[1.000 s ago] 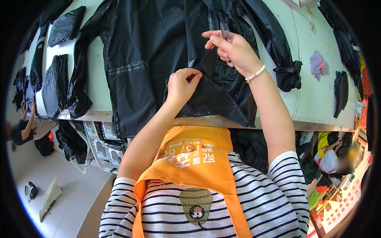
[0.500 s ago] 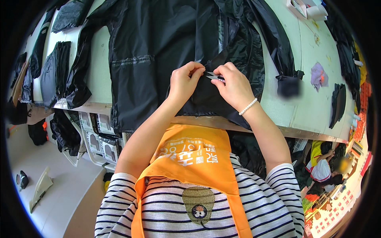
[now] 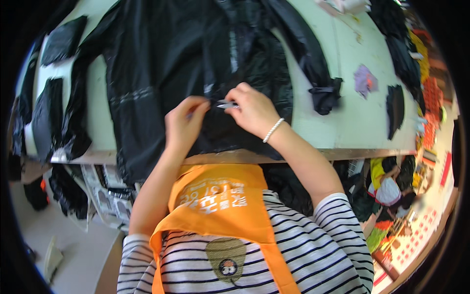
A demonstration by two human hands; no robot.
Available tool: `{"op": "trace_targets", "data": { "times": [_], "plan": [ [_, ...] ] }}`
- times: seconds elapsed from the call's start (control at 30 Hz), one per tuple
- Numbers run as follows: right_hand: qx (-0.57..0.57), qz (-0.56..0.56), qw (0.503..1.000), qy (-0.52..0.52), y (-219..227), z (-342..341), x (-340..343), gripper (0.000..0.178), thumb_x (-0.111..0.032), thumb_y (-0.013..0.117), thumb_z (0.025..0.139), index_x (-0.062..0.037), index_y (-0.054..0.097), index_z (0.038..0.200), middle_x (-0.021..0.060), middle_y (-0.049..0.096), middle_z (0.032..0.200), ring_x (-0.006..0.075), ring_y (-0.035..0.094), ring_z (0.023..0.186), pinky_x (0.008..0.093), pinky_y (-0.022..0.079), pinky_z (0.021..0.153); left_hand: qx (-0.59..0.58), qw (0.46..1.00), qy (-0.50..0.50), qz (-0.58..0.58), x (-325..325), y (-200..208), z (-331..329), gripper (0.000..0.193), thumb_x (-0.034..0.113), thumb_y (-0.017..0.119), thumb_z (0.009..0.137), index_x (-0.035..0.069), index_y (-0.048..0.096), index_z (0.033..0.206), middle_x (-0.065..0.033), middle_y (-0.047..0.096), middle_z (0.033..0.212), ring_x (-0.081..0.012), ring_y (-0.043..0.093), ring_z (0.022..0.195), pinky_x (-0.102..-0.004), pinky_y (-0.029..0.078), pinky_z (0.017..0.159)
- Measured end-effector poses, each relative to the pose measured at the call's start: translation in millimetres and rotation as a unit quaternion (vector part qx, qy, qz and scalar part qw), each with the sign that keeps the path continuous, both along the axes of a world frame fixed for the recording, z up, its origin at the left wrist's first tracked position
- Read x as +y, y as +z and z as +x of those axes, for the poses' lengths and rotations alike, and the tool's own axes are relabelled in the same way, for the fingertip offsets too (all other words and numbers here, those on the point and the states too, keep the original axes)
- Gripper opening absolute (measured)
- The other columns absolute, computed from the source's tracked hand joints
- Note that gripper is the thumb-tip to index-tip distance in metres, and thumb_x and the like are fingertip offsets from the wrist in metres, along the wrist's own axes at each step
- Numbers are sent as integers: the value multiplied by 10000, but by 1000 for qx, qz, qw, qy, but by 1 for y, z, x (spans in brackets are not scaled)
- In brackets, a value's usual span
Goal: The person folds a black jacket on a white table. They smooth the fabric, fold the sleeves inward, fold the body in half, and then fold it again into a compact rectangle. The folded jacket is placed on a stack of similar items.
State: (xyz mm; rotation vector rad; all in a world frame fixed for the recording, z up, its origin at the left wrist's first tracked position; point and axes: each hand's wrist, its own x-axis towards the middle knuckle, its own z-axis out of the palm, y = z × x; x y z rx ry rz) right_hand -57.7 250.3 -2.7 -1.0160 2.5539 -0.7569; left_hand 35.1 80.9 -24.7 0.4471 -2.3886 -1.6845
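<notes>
A black jacket-like garment (image 3: 156, 59) lies spread on the pale table, its sleeves out to both sides. Over its lower middle, my left hand (image 3: 183, 126) is closed in a pinch; what sits between thumb and forefinger is too small and blurred to make out. Just to the right, my right hand (image 3: 252, 111) grips small metal thread snips (image 3: 225, 104), their blades pointing left at the left fingertips. Most of the snips is hidden inside that hand.
Folded black pieces (image 3: 48, 115) lie at the table's left. On the right are a crumpled purple scrap (image 3: 365, 81) and a dark folded strip (image 3: 394, 111). The table's front edge (image 3: 338, 154) runs before me. Farther right, another person (image 3: 389, 188) sits low among bundles.
The whole view has turned, so garment and hands appear farther left and somewhat lower. My hands stay close together over the garment, the snips still in the right one.
</notes>
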Motion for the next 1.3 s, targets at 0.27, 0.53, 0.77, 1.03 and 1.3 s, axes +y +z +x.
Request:
{"op": "trace_targets", "data": {
  "times": [0.27,0.53,0.77,1.03,1.3],
  "plan": [
    [181,-222,854,-434,12,-44,162,476,-219,787,726,20,592,1088,141,605,1033,270,590,964,359,466,863,-481,773,-192,-366,-80,-20,269,191,228,571,864,56,632,805,-135,648,741,-272,657,700,-401,488,580],
    [120,-172,856,-473,-24,-37,213,334,-114,758,698,-6,651,996,114,624,1026,216,630,869,299,495,789,-458,685,-318,-469,-100,-8,258,419,483,708,711,66,683,677,-110,654,691,-298,639,651,-427,483,565],
    [226,-261,894,-287,32,51,110,267,21,683,657,-109,625,882,84,570,886,243,604,648,313,511,558,-32,973,-215,-78,45,72,31,426,62,648,829,38,553,1244,-121,648,1113,-213,614,1032,-317,462,893],
    [72,-376,906,-181,47,114,99,314,-60,763,735,-62,634,1021,54,575,928,115,504,560,242,424,478,31,983,-112,140,103,67,-13,150,39,630,857,-29,641,989,-11,647,828,-62,563,785,-205,451,725],
    [-47,-401,899,-169,52,65,112,140,8,647,828,-23,651,964,19,595,851,44,463,605,186,379,550,-57,961,-180,202,88,80,10,197,81,615,870,-32,639,1030,-6,641,857,-67,565,794,-207,453,742]
  ]
}}
